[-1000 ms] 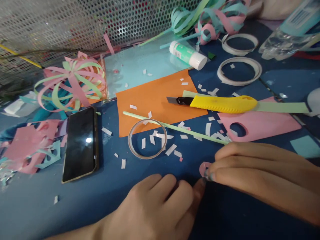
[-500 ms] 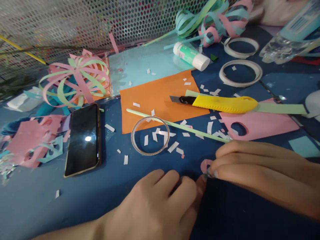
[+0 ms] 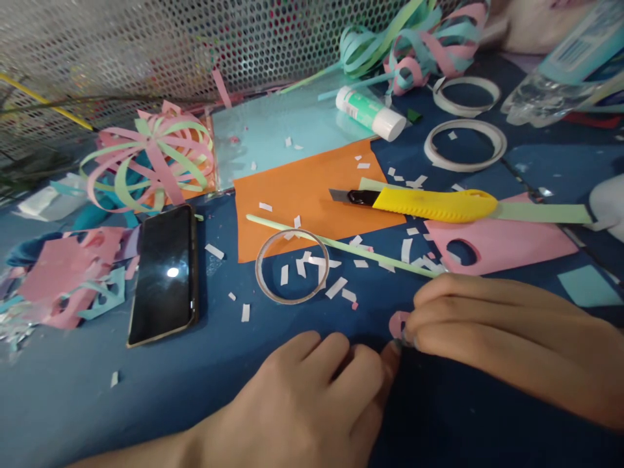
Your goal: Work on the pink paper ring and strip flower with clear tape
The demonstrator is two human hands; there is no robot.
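Observation:
My right hand (image 3: 492, 335) is closed, its fingertips pinched on a small curled piece of pink paper (image 3: 397, 323) just above the blue table. My left hand (image 3: 312, 390) is curled with its back to me. One of its fingertips meets the right fingertips below the pink piece. What its fingers grip is hidden. A thin pale green paper strip (image 3: 361, 249) runs up to the right knuckles. Behind that hand lies pink paper (image 3: 517, 247) with a round hole in it. Ahead of my left hand, a narrow tape ring (image 3: 259, 279) lies among white paper scraps (image 3: 336, 288).
A yellow box cutter (image 3: 439, 204), blade out, lies over orange paper (image 3: 302, 175). Farther back are a glue stick (image 3: 370, 113), two tape rolls (image 3: 465, 162) and a plastic bottle (image 3: 550, 84). A phone (image 3: 163, 273) and a paper-strip ball (image 3: 151, 146) are at left, before a perforated metal panel (image 3: 283, 45).
Both hands stay almost in place, fingertips still together at the pink paper. The view has shifted very slightly; nothing has been picked up or let go.

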